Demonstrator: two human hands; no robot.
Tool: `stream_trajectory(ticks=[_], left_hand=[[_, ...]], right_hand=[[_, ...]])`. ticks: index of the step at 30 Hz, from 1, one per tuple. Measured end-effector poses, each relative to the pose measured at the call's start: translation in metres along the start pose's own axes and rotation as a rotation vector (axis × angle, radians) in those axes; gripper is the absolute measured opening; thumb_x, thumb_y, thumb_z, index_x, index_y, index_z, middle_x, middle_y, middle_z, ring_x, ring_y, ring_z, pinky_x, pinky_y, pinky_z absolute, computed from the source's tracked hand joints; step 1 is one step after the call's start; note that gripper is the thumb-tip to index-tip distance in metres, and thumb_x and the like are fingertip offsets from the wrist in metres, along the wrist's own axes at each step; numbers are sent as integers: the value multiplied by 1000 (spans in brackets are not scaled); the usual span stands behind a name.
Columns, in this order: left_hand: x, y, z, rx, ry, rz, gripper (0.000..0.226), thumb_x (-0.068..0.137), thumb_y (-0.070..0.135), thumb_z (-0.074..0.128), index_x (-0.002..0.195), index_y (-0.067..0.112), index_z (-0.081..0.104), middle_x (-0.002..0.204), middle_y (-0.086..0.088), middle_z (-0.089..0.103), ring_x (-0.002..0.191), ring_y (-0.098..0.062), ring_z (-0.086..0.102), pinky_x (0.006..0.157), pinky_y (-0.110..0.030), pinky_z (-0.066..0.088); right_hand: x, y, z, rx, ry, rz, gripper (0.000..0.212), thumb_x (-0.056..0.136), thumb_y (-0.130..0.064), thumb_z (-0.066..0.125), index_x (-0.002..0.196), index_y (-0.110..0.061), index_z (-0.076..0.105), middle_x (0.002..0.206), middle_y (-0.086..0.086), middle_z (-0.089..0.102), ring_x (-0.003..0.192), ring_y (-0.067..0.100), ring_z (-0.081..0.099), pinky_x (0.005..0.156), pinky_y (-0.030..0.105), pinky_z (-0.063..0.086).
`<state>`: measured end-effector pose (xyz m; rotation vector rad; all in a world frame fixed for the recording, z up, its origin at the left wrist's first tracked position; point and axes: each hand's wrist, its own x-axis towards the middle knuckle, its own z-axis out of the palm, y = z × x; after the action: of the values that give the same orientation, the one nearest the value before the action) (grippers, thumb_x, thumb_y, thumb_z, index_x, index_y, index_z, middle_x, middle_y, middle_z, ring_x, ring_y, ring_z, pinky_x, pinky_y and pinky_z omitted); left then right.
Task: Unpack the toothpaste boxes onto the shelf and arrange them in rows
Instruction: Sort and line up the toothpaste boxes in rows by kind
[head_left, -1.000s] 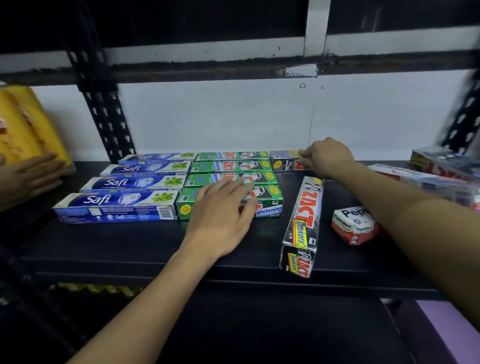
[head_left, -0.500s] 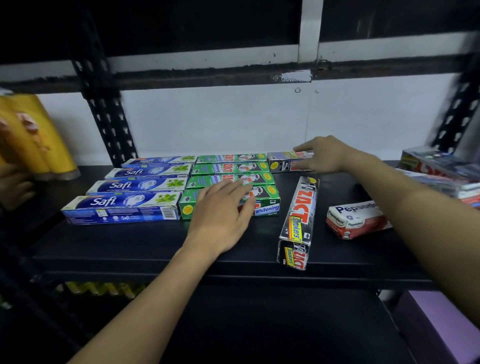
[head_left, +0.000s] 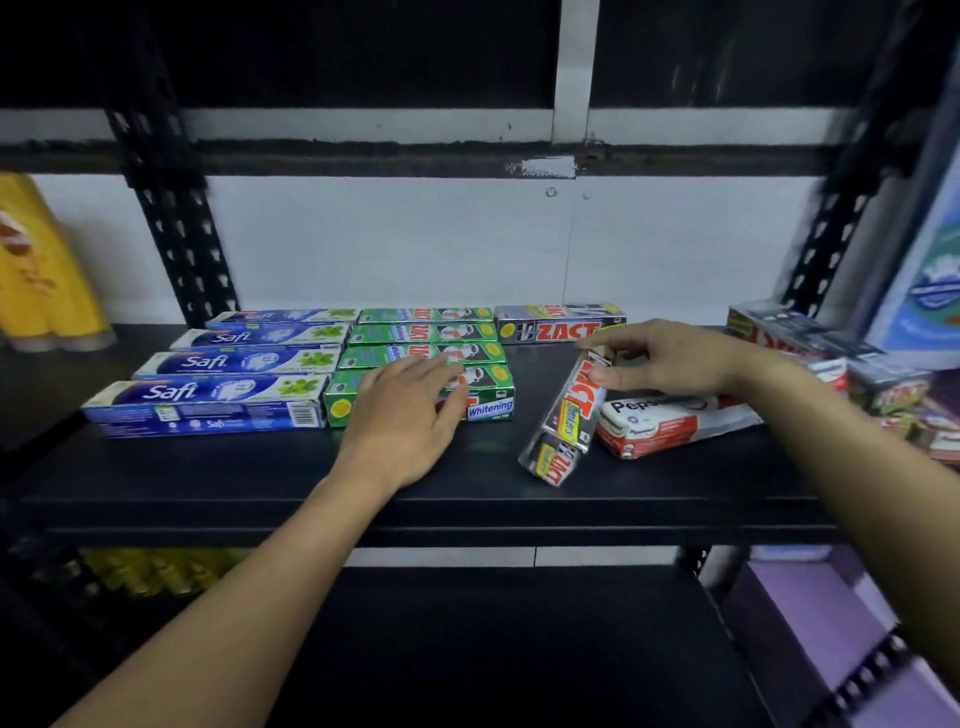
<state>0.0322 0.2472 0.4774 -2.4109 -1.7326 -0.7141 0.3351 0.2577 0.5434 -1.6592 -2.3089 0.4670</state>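
One silver Zact box (head_left: 558, 326) now parked at back of shelf (head_left: 249, 467). I see right hand (head_left: 670, 364) off it, pinching far end of angled Zact box (head_left: 563, 421). Left hand (head_left: 405, 415) still flat, fingers spread, on front green box (head_left: 491, 402). Third row started, I judge.

We find the shelf (head_left: 260, 483) bearing Safi boxes (head_left: 208, 405), green Zact boxes (head_left: 426, 332), a rear silver box (head_left: 558, 325), a slanted silver box (head_left: 566, 421) and a Pepsodent box (head_left: 670, 423).

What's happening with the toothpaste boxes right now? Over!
Left hand flat on front green box. Right hand pinching far end of silver box, which lies askew. Pepsodent pack close beside it.
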Motion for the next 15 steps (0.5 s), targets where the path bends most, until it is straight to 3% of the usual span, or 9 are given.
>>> stream_trajectory(ticks=[4, 9, 13, 15], left_hand=[[-1, 1, -1, -2, -4, -1, 46, 104, 48, 30, 144, 34, 48, 154, 14, 39, 146, -14, 28, 116, -38, 16], [-1, 1, 0, 6, -9, -2, 46, 104, 48, 29, 144, 33, 47, 154, 13, 39, 146, -14, 27, 117, -38, 15], [-1, 1, -1, 9, -11, 0, 47, 104, 48, 29, 145, 33, 47, 155, 13, 39, 146, -14, 27, 117, -37, 15], [-1, 0, 0, 2, -8, 2, 47, 104, 48, 28, 144, 33, 48, 154, 13, 39, 146, -15, 27, 117, -38, 15]], right_hand=[[-1, 8, -4, -191, 109, 59, 69, 82, -69, 52, 143, -39, 45, 142, -3, 54, 127, 21, 51, 105, 32, 37], [-7, 1, -1, -130, -1, -95, 60, 82, -58, 64, 139, -48, 47, 151, -16, 40, 139, 6, 35, 116, 31, 27], [3, 5, 1, -144, 138, -90, 41, 85, -47, 69, 125, -41, 62, 127, -15, 63, 120, 11, 54, 100, 34, 43], [5, 11, -1, -167, 187, -52, 35, 86, -43, 70, 121, -36, 66, 105, -18, 64, 101, 11, 55, 84, 27, 41]])
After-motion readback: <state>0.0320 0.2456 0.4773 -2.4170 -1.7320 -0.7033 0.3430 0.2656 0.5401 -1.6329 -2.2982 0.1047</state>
